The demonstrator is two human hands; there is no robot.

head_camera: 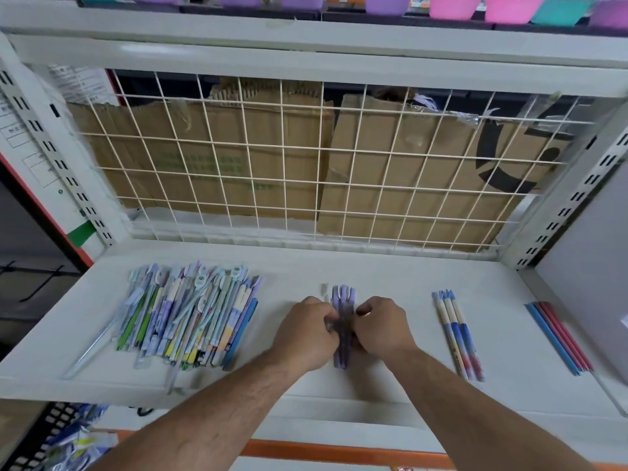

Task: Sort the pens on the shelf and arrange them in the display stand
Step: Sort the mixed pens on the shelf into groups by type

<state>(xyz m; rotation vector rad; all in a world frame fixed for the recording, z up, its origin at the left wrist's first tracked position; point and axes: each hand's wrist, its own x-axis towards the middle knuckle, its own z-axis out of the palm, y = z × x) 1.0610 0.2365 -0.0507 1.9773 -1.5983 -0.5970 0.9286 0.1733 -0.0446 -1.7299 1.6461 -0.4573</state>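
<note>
Pens first: we've got the left hand and right hand pinching the purple pens mid-way along the shelf, probably squaring them into one tidy group. The mixed pile sits off left and the striped pens to the right, which keeps the kinds apart.

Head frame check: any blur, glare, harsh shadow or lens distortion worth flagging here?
Head view: wide-angle bowing curves the shelf and wire grid; lighting is soft and even, without glare or hard shadows; the left hand, right hand and the purple pens they grip are blurred; print on the mixed pile is unreadable.
</note>
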